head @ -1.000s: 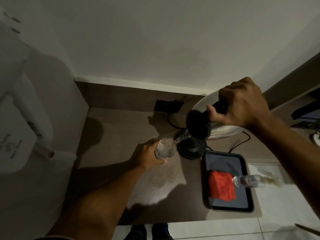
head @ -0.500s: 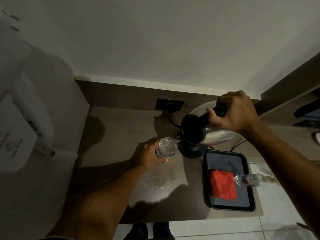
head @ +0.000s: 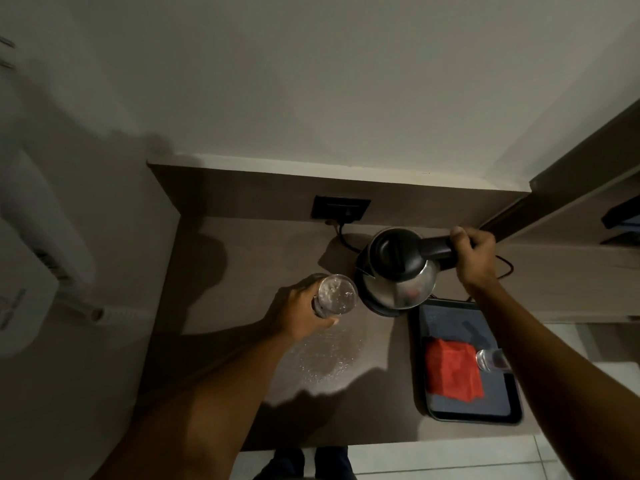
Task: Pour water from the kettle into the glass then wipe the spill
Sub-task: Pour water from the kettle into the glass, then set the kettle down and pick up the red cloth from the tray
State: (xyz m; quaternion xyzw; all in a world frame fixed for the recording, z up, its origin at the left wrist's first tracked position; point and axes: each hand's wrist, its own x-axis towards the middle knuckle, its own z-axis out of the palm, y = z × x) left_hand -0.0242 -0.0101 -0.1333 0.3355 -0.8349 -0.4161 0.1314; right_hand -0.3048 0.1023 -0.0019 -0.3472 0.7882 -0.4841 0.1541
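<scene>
A person's right hand [head: 472, 259] is wrapped around the black handle of a stainless-steel electric kettle with a black lid [head: 398, 271], which sits upright on or just above its base at the far side of the brown counter [head: 242, 258]. The left hand [head: 301, 311] grips a clear drinking glass [head: 334, 294] holding water, just left of the kettle. Pouring looks finished. A glistening spill of water droplets [head: 322, 358] lies near the glass, unwiped; the folded red cloth [head: 452, 370] waits on a dark tray [head: 512, 415] at right.
</scene>
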